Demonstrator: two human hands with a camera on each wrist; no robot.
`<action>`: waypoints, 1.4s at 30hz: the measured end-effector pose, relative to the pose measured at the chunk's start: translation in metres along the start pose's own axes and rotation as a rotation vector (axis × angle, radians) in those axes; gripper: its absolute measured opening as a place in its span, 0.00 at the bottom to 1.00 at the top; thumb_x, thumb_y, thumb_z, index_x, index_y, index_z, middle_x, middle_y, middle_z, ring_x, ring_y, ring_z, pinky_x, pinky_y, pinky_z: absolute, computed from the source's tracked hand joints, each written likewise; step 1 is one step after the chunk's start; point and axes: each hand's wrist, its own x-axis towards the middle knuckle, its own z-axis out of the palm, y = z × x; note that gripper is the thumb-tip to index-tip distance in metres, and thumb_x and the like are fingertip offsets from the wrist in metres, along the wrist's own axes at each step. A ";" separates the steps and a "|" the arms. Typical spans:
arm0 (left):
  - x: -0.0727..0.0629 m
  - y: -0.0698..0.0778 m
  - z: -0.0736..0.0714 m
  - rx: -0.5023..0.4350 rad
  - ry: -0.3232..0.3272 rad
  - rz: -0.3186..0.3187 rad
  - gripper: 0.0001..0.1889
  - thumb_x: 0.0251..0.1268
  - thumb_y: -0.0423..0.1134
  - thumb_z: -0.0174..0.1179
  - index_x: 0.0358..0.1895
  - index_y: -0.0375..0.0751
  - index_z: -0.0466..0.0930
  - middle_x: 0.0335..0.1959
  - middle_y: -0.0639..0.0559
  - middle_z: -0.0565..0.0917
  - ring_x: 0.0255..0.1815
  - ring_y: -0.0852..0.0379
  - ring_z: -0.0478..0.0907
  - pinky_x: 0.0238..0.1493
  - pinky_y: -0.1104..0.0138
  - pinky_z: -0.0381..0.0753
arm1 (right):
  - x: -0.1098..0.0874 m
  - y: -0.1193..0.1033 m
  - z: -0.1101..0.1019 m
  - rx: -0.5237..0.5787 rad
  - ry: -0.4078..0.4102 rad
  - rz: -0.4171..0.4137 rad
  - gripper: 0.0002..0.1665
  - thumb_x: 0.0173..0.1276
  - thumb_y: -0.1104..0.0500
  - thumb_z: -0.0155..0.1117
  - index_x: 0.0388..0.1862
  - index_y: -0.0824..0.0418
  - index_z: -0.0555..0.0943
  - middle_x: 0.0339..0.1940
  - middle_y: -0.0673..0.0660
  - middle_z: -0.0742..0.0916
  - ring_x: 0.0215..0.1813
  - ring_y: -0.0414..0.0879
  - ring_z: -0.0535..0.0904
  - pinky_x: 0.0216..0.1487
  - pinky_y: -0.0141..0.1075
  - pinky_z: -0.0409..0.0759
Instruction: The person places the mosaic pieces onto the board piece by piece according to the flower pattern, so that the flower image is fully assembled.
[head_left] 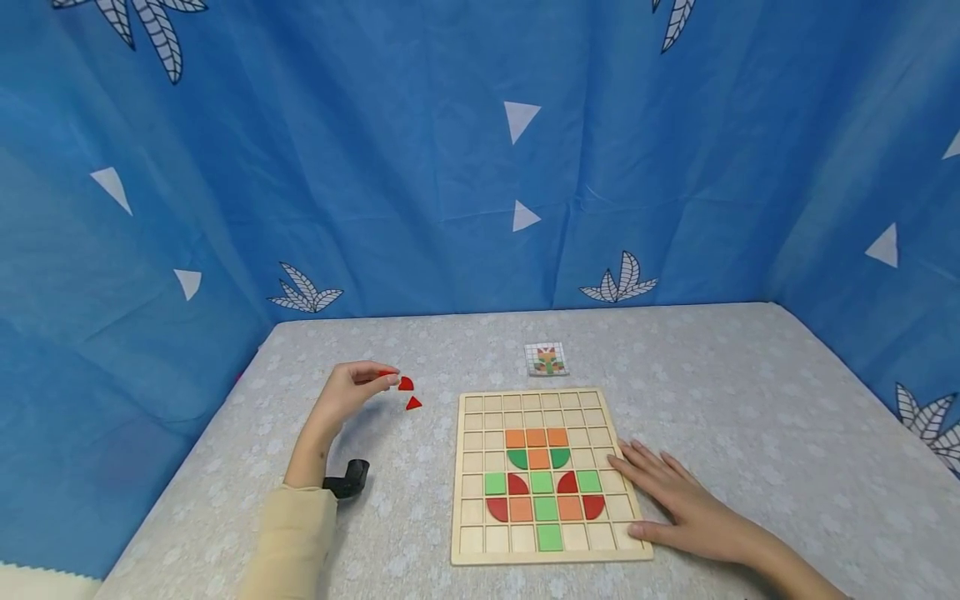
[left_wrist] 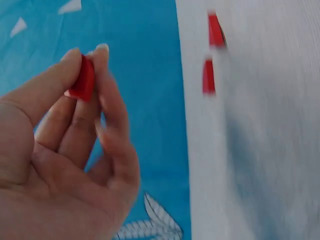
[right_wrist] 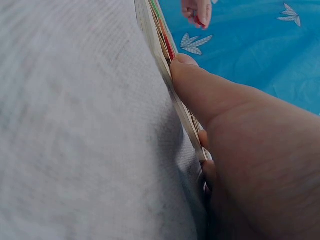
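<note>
Between thumb and fingertips, my left hand (head_left: pixel 352 390) pinches a red tile (left_wrist: pixel 86 80), raised above the table; its exact outline is hard to tell. Beside that hand on the cloth lie a red rounded tile (head_left: pixel 406 384) and a red triangular tile (head_left: pixel 413 404). My right hand (head_left: pixel 678 504) rests at the right edge of a wooden grid board (head_left: pixel 553 557), its thumb and fingertips touching the rim, fingers fairly straight. Orange, green and red tiles, such as a light green square (head_left: pixel 550 537), form a pattern in the board's cells.
A small pattern card (head_left: pixel 547 359) with a gridded picture lies behind the board. Patterned grey cloth (head_left: pixel 697 367) covers the table. Blue curtains (head_left: pixel 420 167) surround its back and sides. A black device (head_left: pixel 352 478) sits at my left wrist.
</note>
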 end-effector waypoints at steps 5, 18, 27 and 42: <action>0.002 0.009 0.017 -0.035 -0.057 0.042 0.17 0.64 0.39 0.60 0.50 0.29 0.80 0.44 0.42 0.83 0.51 0.46 0.74 0.55 0.51 0.68 | 0.000 -0.001 -0.001 0.003 0.005 -0.008 0.43 0.63 0.43 0.63 0.73 0.52 0.59 0.72 0.59 0.61 0.73 0.46 0.46 0.63 0.24 0.29; 0.006 0.031 0.060 -0.142 -0.094 0.052 0.11 0.65 0.32 0.58 0.46 0.29 0.79 0.36 0.43 0.83 0.42 0.44 0.80 0.49 0.49 0.73 | 0.001 -0.001 -0.003 0.016 -0.009 0.024 0.43 0.62 0.41 0.63 0.73 0.50 0.59 0.72 0.58 0.61 0.73 0.53 0.49 0.63 0.25 0.29; 0.018 0.038 0.101 -0.184 -0.288 0.107 0.22 0.64 0.29 0.58 0.62 0.32 0.70 0.35 0.40 0.83 0.41 0.36 0.79 0.48 0.53 0.75 | 0.001 0.003 -0.001 0.016 -0.019 0.027 0.45 0.61 0.41 0.63 0.74 0.48 0.58 0.73 0.56 0.60 0.72 0.58 0.50 0.63 0.26 0.28; 0.024 0.031 0.138 0.098 -0.319 0.165 0.04 0.60 0.32 0.62 0.37 0.37 0.82 0.24 0.52 0.82 0.27 0.52 0.79 0.26 0.66 0.72 | 0.003 0.001 -0.001 0.027 -0.026 0.023 0.44 0.62 0.41 0.62 0.74 0.50 0.58 0.73 0.57 0.58 0.72 0.58 0.48 0.63 0.26 0.28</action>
